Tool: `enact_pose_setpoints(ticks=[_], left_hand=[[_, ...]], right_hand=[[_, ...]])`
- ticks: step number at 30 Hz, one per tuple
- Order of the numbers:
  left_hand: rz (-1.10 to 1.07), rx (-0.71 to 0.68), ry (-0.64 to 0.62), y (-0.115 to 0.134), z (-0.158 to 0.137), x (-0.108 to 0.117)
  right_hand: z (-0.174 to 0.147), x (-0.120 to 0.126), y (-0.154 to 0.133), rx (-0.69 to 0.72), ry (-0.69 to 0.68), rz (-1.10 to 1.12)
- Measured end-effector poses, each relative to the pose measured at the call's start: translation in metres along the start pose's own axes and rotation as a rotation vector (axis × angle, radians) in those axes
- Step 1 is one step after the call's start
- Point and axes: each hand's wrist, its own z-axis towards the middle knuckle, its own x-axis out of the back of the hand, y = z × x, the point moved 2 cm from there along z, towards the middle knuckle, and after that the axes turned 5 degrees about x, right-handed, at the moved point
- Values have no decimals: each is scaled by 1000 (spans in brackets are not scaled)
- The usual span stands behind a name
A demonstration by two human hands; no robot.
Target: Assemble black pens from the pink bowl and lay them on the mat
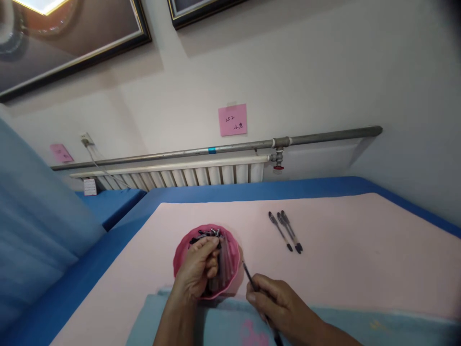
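A pink cup point(231, 250) full of several dark pens stands on the pink cloth point(360, 259) near me. My left hand point(197, 271) reaches into the cup, fingers closed around a bunch of the pens. My right hand point(279, 305), just right of the cup, grips a single black pen point(249, 278) whose tip points up toward the cup's rim. Three black pens point(287, 231) lie side by side on the cloth, farther back and to the right.
A light blue cloth point(360, 327) with a pink print lies at the near edge under my forearms. The table has a blue cover point(252, 190). A radiator point(180, 175) and pipe run along the wall behind. A blue panel point(32, 226) stands at left.
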Motion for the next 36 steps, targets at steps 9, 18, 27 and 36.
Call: enact_pose_setpoints(ticks=[9, 18, 27, 36], left_hand=[[-348, 140, -274, -3, -15, -33], [-346, 127, -247, -4, -14, -32], [-300, 126, -262, -5, -16, -34], [-401, 115, -272, -4, -12, -32]], right_hand=[[0, -1, 0, -11, 1, -18], [-1, -2, -2, -3, -6, -35], [-1, -2, 3, -15, 4, -13], [-1, -3, 2, -37, 3, 1]])
